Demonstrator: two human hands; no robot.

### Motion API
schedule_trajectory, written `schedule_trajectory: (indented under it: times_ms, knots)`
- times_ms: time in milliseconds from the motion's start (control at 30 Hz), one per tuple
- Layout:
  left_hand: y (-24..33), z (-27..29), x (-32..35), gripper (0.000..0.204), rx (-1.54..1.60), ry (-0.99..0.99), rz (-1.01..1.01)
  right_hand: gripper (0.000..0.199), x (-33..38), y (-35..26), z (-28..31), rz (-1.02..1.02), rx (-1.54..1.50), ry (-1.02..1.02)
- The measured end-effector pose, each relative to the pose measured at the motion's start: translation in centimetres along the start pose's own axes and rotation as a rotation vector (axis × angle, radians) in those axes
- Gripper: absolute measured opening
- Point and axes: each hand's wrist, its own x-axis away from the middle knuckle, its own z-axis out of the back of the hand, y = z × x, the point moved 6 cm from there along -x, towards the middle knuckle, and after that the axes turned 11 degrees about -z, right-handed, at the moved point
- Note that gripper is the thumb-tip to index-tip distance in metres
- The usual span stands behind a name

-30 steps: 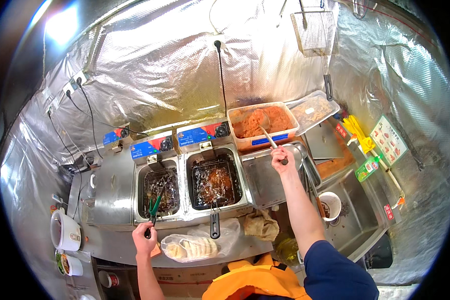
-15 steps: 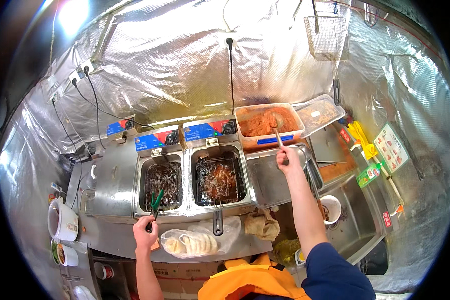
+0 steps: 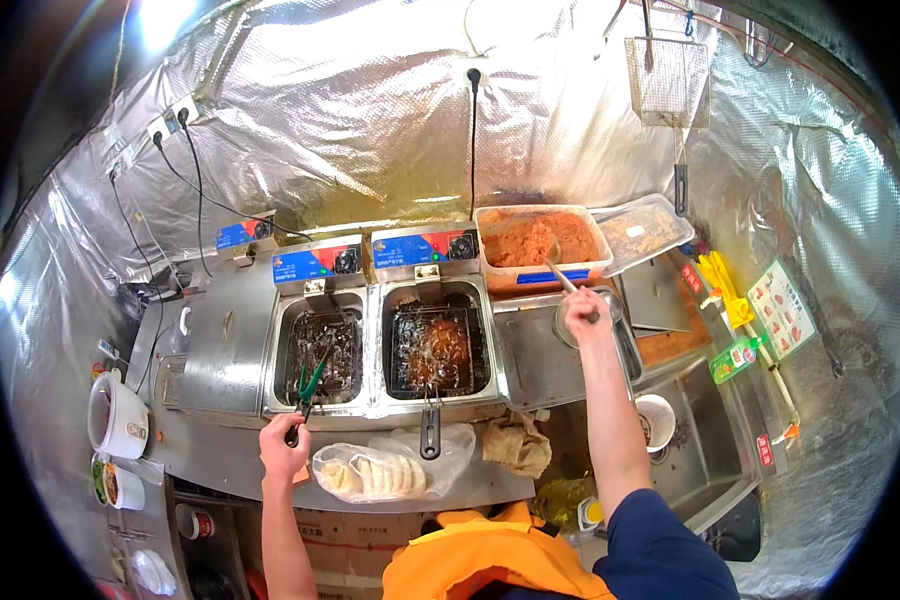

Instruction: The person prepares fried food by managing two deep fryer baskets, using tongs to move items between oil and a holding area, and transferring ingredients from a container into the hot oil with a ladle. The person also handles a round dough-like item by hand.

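Observation:
My left hand (image 3: 285, 448) is closed round the black handles of green-tipped tongs (image 3: 311, 382), which sit over the front rim of the left fryer (image 3: 280, 350). My right hand (image 3: 585, 314) grips the handle of a metal spoon (image 3: 562, 277). Its bowl end lies in an orange-red minced mixture (image 3: 520, 238), partly hidden by it, inside a plastic tub (image 3: 510, 284) at the back. Browned food (image 3: 446, 343) bubbles in the dark oil of the right fryer. A wire basket with a black handle (image 3: 430, 436) hangs over that fryer's front edge.
A clear bag (image 3: 345, 477) of pale flat rounds and a crumpled tan cloth (image 3: 516, 446) lie in front of the fryers. Right of them are a metal tray (image 3: 530, 350), a sink (image 3: 705, 440) and a white tub (image 3: 656, 420). A white bucket (image 3: 120, 420) stands far left.
The view has shifted slightly. My right hand has moved a little to the right, and the spoon's bowl shows less in the mixture. My left hand stays by the left fryer with the tongs.

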Motion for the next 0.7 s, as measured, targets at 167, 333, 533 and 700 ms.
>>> schedule_trajectory:
  times_ms: [167,333,533,700]
  knots:
    - [0.3,-0.5,-0.3,0.011,-0.003,0.042,-0.081,0.019,-0.3,1.2,2.3,0.122,0.228,0.103]
    - [0.4,0.2,-0.2,0.011,0.008,0.016,-0.042,0.023,-0.1,0.8,-0.1,0.085,0.33,0.357]
    - [0.1,-0.4,-0.3,0.01,0.02,0.031,-0.049,0.018,0.8,0.1,-2.4,0.241,0.75,0.648]
    - [0.0,0.2,0.2,0.011,0.015,0.052,-0.07,0.014,0.8,1.5,-3.0,0.282,0.8,0.553]
